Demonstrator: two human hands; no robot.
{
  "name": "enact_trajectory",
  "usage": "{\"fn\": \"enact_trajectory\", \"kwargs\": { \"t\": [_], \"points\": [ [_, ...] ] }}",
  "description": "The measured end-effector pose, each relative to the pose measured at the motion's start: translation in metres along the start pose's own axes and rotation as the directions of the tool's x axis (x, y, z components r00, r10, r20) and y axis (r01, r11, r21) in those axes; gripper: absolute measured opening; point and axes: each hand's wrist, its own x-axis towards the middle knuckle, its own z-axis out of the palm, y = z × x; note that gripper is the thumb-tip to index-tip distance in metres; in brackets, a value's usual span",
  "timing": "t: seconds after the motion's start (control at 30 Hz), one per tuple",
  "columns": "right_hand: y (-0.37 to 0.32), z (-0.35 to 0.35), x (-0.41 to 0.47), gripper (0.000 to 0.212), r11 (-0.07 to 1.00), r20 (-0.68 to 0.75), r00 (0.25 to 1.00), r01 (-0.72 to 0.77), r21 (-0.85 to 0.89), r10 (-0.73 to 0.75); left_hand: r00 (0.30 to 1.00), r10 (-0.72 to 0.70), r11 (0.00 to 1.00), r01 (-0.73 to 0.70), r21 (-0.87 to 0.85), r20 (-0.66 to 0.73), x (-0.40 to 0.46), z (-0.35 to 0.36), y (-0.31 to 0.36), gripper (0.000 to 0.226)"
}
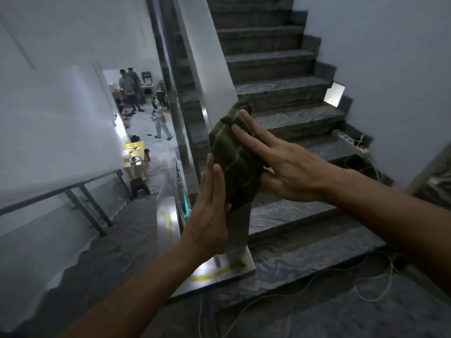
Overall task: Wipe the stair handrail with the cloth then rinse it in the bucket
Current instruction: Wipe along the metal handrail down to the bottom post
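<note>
Now the left hand [210, 211] and right hand [292, 172], fingers straight, sandwich the cloth [231, 152] over the handrail [238, 230] beneath them, neither curling round it. Even palm pressure should keep it wrapped while sliding.

Both hands are flat on the cloth [234, 164], basically sandwiching it. Left hand [207, 215] is up on edge against the cloth's left side, fingers straight and together, pointing up. Right hand [295, 172] lies across its right side, fingers [251, 135] straight and a bit spread, thumb lower near the cloth's edge. Both forearms are bare, reaching in from below the cloth.
</note>
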Motion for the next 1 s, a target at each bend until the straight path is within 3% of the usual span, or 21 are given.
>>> {"fn": "enact_trajectory", "kwargs": {
  "t": [0.1,0.2,0.37,0.5,0.73,1.0],
  "points": [
    [-0.022,0.015,-0.017,0.082,0.996,-0.041,0.995,-0.090,0.003,0.090,0.990,0.030,0.999,-0.024,-0.049,0.134,-0.016,-0.007,-0.010,0.085],
    [-0.041,0.035,-0.021,0.079,0.981,-0.198,0.966,-0.182,-0.062,0.166,0.979,0.099,0.994,-0.087,-0.073,0.181,-0.027,-0.014,-0.020,0.089],
    [-0.067,0.074,-0.021,0.068,0.951,-0.444,0.852,-0.310,-0.003,0.276,0.943,0.116,0.993,-0.101,-0.064,0.311,-0.034,-0.034,-0.020,0.101],
    [-0.086,0.103,-0.018,0.062,0.920,-0.526,0.770,-0.385,0.070,0.362,0.893,0.103,0.991,-0.128,0.027,0.438,-0.039,-0.048,-0.021,0.106],
    [-0.099,0.164,-0.031,0.078,0.798,-0.376,0.711,-0.581,0.162,0.594,0.795,0.114,0.964,-0.234,0.128,0.595,-0.062,-0.048,-0.045,0.095],
    [-0.108,0.197,-0.047,0.081,0.710,-0.094,0.703,-0.699,0.089,0.705,0.625,0.038,0.954,-0.254,0.158,0.780,-0.084,-0.029,-0.068,0.088]
  ]
}}
